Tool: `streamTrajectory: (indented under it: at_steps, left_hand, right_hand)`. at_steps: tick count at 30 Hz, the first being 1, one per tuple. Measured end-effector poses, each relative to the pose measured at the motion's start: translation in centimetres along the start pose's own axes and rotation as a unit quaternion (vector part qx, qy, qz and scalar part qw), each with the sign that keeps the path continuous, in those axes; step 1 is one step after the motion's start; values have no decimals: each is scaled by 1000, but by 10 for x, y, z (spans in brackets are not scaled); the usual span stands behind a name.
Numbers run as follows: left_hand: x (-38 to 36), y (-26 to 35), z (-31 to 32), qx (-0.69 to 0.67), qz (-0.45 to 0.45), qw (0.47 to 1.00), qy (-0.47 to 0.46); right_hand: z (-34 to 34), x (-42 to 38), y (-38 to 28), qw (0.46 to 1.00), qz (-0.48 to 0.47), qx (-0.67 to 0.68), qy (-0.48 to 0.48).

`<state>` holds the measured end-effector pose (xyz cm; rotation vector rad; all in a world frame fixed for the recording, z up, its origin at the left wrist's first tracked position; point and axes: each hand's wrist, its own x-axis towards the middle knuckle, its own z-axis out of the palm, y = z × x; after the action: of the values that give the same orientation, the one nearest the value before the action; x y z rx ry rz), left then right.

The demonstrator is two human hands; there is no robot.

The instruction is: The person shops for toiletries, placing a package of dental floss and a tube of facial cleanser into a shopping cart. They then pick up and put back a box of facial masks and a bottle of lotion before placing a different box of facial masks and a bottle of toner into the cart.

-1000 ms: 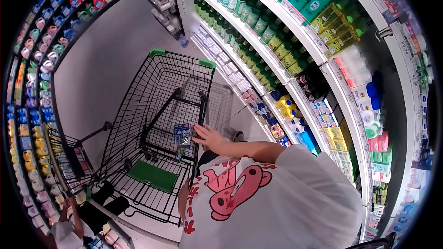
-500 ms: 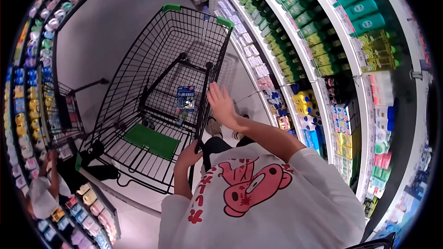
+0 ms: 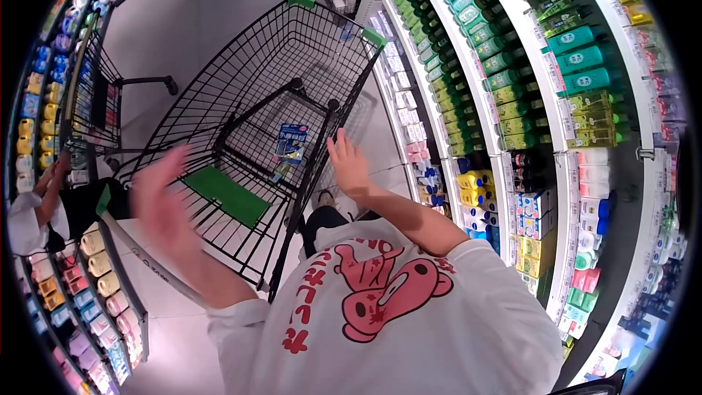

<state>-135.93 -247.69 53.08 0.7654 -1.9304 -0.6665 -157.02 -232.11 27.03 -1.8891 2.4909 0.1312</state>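
A black wire shopping cart (image 3: 241, 95) with green corners and a green seat panel (image 3: 228, 196) stands before me. In its basket lies a blue packet (image 3: 291, 143). My left hand (image 3: 164, 212) is raised over the cart's near left part, blurred by motion, with its fingers apart and nothing seen in it. My right hand (image 3: 349, 164) is beside the cart's right side, its fingers stretched out and holding nothing; whether it touches the wire is hard to tell.
Shelves of green bottles (image 3: 512, 102) curve along the right. At the left, another person (image 3: 44, 212) is near a second cart (image 3: 95, 95), with shelves of bottles (image 3: 110, 285) beyond. A grey floor (image 3: 197, 0) lies between the aisles.
My left hand has let go of the cart's right edge and swung up and left over the cart. The view has shifted, and the other person now appears higher and farther left.
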Motion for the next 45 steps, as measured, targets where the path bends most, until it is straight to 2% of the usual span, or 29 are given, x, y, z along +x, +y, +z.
streamTrajectory:
  at_steps: [3, 4, 7, 11, 14, 20, 22, 23, 25, 27, 33, 36, 41, 44, 45]
  left_hand:
    - [31, 46, -92, -162, 213, 959, 89]
    - [40, 61, -108, -220, 278, 932, 80]
    - [63, 104, -94, -298, 358, 884, 26]
    - [72, 124, -80, -318, 376, 870, 11]
    - [72, 128, -80, -326, 381, 865, 10]
    - [77, 131, -83, -333, 369, 868, 9]
    - [79, 131, -80, -340, 361, 868, 3]
    - [78, 130, -78, -345, 361, 866, 9]
    - [77, 126, -80, -352, 365, 862, 14]
    - [73, 125, -75, -366, 373, 852, 18]
    - [85, 127, -74, -371, 374, 850, -3]
    - [89, 129, -72, -374, 373, 849, -13]
    - [85, 132, -69, -404, 385, 830, 3]
    - [89, 141, -66, -418, 391, 820, 0]
    - [88, 144, -65, -423, 389, 819, 5]
  right_hand:
    - [-16, 6, 0, 998, -5, 0, -67]
    - [-10, 7, 1, 999, -10, -11, -49]
    - [2, 10, 2, 999, -15, -28, -13]
    - [-2, 13, 1, 999, -18, -31, -40]
    - [-2, 19, 0, 994, -11, -52, -98]
    - [11, 20, -2, 999, 7, -27, -16]
    - [-3, 14, -15, 999, 0, -8, -33]
    - [-10, 18, -1, 999, -2, -18, -33]
    - [4, 21, 1, 996, -15, -82, -9]
    - [19, 25, 2, 996, -6, -85, 2]
    - [5, 22, 0, 998, 4, -37, -54]
    - [2, 25, -4, 1000, 2, -4, -21]
    - [16, 23, 4, 999, 0, -53, 12]
    - [-16, 31, 6, 993, 6, 69, -92]
    - [-38, 37, 8, 981, -37, 182, -48]
